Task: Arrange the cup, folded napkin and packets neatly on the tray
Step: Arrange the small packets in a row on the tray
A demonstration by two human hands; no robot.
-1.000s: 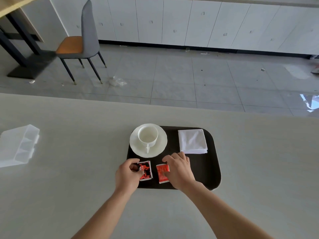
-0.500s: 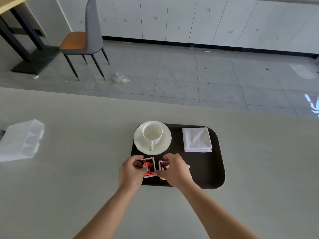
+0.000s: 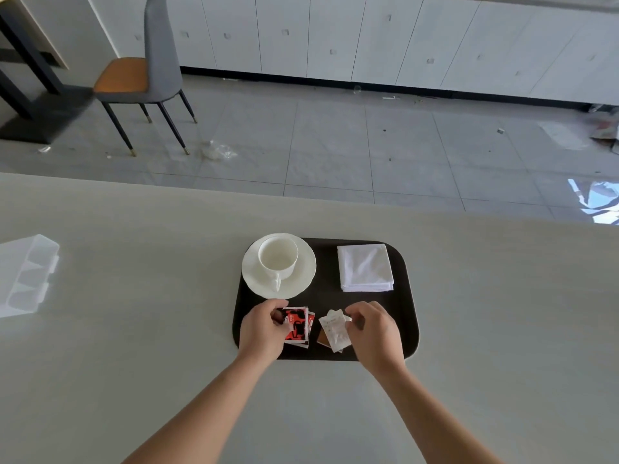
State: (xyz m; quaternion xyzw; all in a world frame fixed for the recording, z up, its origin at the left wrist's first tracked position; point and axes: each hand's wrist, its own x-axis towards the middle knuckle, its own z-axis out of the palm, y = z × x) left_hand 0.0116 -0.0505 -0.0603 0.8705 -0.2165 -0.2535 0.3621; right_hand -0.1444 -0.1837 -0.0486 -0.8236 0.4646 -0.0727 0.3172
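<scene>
the pale counter (image 3: 134, 329) spreads under both forearms and well beyond the hands on every side; far out past the left hand a clear plastic organiser (image 3: 26, 276) lies on it, apart from everything else

the dark tray (image 3: 407, 296) sits directly ahead of the hands, its near edge under the wrists, so both can work over it without stretching

beyond the left hand stands a white saucer (image 3: 301, 279) with the empty cup (image 3: 278, 257) upright on it, handle turned back toward the person; it fills the far left corner, likely parked there to leave the near strip free

beyond the right hand the folded napkin (image 3: 365, 267) lies flat and roughly square to the tray's far right corner, well apart from the saucer

the left hand (image 3: 261, 333) is closed in a pinch on the red and black packets (image 3: 298, 326), thumb and fingers at their left edge, pressing them against the tray floor as a small squared stack; how many are in it i cannot tell, since they overlap

the right hand (image 3: 375, 333) pinches the white packet (image 3: 335, 331) by its right edge, tilted, with something brown just showing beneath it, perhaps another packet; it seems held this way to be turned and lined up beside the red stack, which lies just to its left without touching

what remains, as i judge it, is straightening this near row
</scene>
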